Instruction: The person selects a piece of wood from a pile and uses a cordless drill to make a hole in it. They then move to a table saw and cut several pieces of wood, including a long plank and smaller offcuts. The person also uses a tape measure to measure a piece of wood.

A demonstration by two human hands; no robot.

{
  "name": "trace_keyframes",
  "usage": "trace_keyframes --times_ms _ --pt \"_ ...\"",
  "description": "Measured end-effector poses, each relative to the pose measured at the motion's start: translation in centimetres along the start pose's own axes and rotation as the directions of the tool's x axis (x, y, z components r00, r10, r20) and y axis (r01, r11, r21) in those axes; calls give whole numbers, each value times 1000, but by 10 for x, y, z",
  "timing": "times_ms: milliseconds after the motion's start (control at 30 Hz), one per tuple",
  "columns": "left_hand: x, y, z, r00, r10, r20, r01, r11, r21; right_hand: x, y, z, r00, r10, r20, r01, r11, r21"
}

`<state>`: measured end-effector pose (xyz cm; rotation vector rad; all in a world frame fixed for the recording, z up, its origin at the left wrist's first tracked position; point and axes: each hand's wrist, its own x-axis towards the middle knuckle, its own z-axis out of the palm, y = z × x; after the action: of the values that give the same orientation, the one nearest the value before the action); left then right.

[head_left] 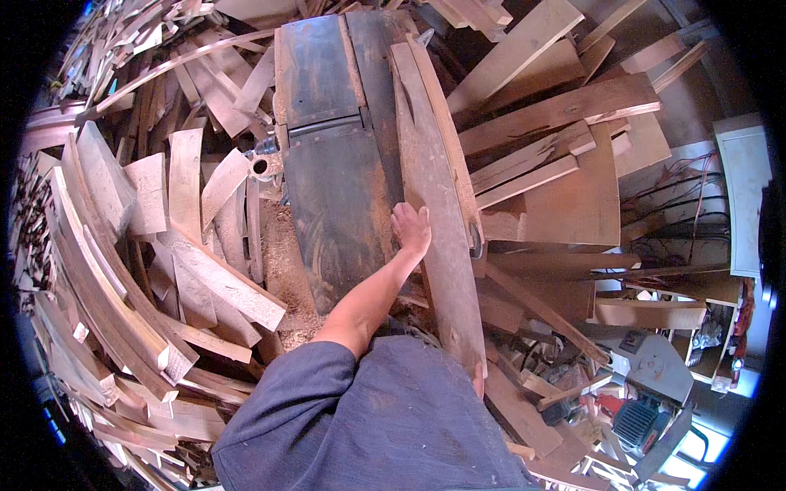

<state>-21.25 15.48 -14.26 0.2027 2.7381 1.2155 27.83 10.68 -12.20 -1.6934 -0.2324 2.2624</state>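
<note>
A long, worn wooden board runs away from me along the right side of a dark metal machine bed, which looks like a jointer. On the board's left edge my left hand is closed, fingers curled and thumb toward the board's face. Of my right hand only a sliver shows at the board's near right edge, closed against it; my body hides the rest. A narrow crosswise slot splits the bed beyond my left hand. Along the board's far right side stands a lighter wooden strip.
Curved wood offcuts are heaped on the left, with sawdust beside the bed. Stacked planks jut in from the right. A grey machine with a motor stands at lower right, below a pale cabinet.
</note>
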Motion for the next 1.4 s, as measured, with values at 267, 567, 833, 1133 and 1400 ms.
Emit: trace_keyframes --times_ms 267,567,833,1133,1400 --pt "6 -4 5 1000 9 -20 -9 1000 -21 7 6 -10 998 43 -40 -41 998 57" --pt "15 -3 2 998 -17 59 18 999 -27 -20 10 48 994 -87 65 88 996 -11" --pt "21 -1 1 1000 -19 20 20 999 -45 10 11 10 981 -175 79 190 949 -250" --pt "25 1 0 1000 -9 1 9 999 -45 -12 7 40 981 -152 120 178 953 -245" --pt "32 8 -6 999 -16 44 19 997 -69 5 12 27 983 -163 85 180 945 -271"
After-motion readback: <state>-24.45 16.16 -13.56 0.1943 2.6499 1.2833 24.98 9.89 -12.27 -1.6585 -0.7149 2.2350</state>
